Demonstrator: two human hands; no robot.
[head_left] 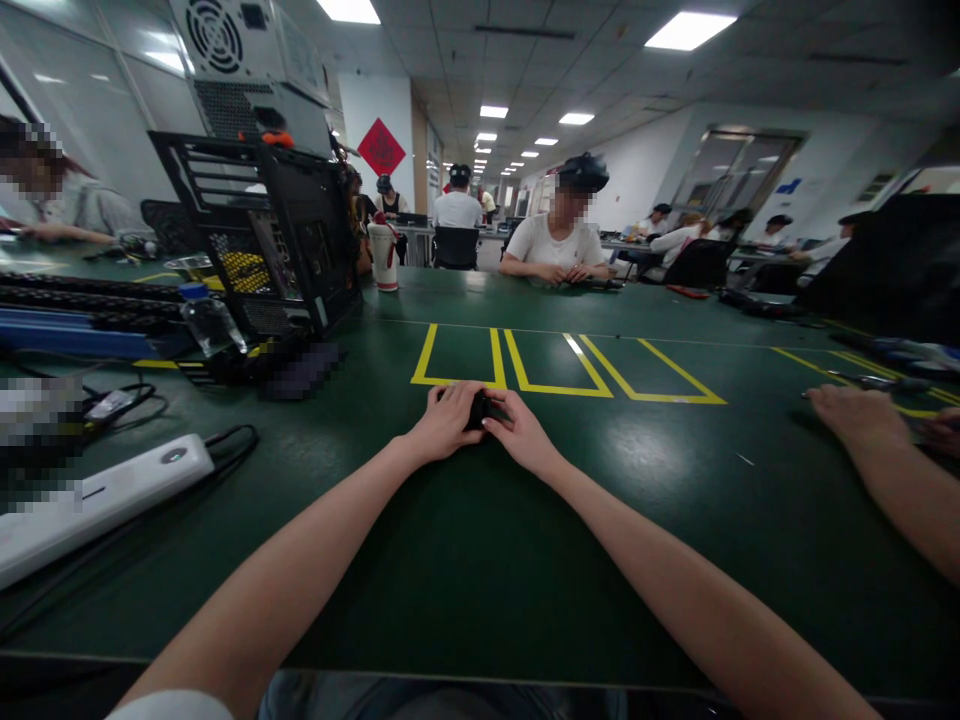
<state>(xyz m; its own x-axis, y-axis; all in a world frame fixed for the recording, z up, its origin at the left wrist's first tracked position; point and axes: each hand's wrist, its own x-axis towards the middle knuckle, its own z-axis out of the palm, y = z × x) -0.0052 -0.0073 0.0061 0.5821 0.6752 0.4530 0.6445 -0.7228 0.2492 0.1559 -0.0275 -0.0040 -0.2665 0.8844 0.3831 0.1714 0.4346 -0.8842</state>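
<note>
My left hand (448,420) curls around a small black object (478,410) at the middle of the table, just in front of the yellow tape outlines. My right hand (519,430) grips the same object from the other side, thumb and fingers closed on its edge. Both hands cover most of it, so I cannot make out its kind. It is on or just over the green table top (465,560); which of the two I cannot tell.
Yellow tape (562,392) marks several boxes beyond my hands. On the left are a white power strip (142,490), a water bottle (212,320) and a black computer case (300,230). Another person's hand (859,415) works at the right. A person (559,245) sits opposite.
</note>
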